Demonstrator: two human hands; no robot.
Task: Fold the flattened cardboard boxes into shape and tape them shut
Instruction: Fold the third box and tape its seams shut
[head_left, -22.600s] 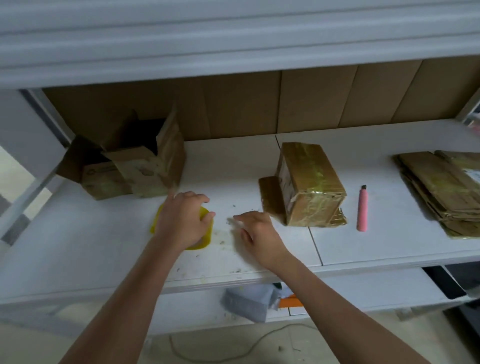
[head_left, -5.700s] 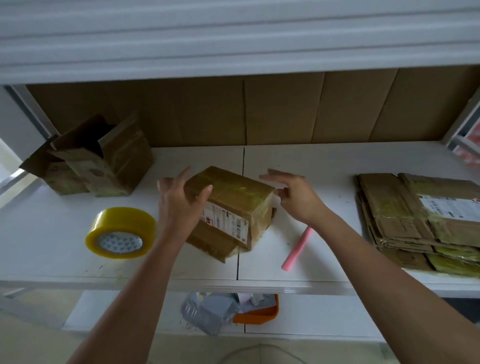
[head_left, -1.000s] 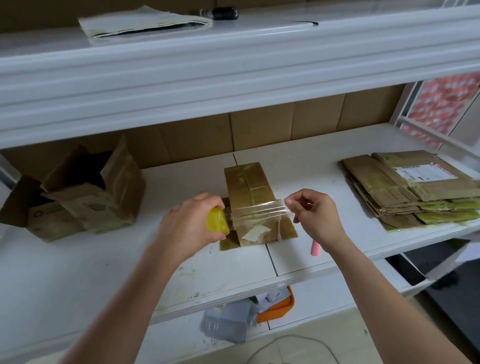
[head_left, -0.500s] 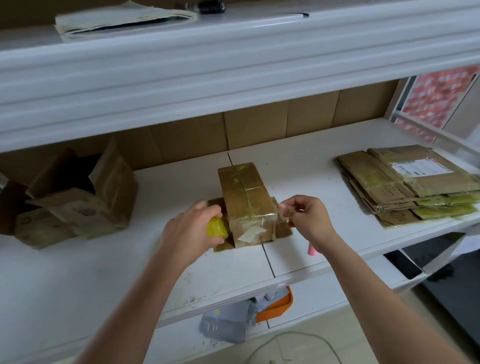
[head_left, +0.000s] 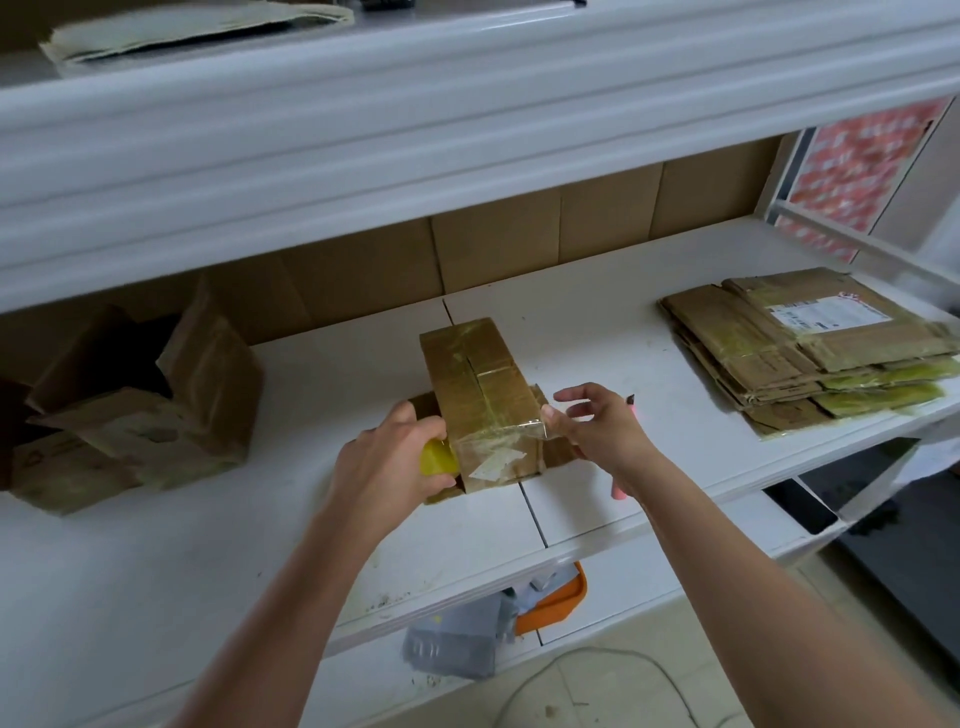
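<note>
Head view only.

Folded cardboard box (head_left: 480, 402) sitting mid-shelf across the seam of the white shelf board (head_left: 597, 332), long axis running away from camera, near end facing the viewer. Clear tape strip (head_left: 501, 434) stretched across the near top edge.

Left hand (head_left: 387, 467) curled round the yellow tape roll (head_left: 438, 457), pressed against the box's left side. Right hand (head_left: 597, 426) pinching the free tape end at the box's right corner, other fingers spread loose.

Handling guess: box light, likely empty, walls stiff but crushable; old glossy tape on top makes it slippery. Best held by the side walls near the corners, pressing down while tape goes on. Tape thin, prone to sticking to itself.

Around: pink utility knife (head_left: 621, 488) just behind the right wrist, mostly hidden. Stack of flattened boxes (head_left: 810, 348) well right. Open crumpled boxes (head_left: 140, 405) far left. Nothing blocking the wrap path except the box's own side flaps sticking out at the base.
</note>
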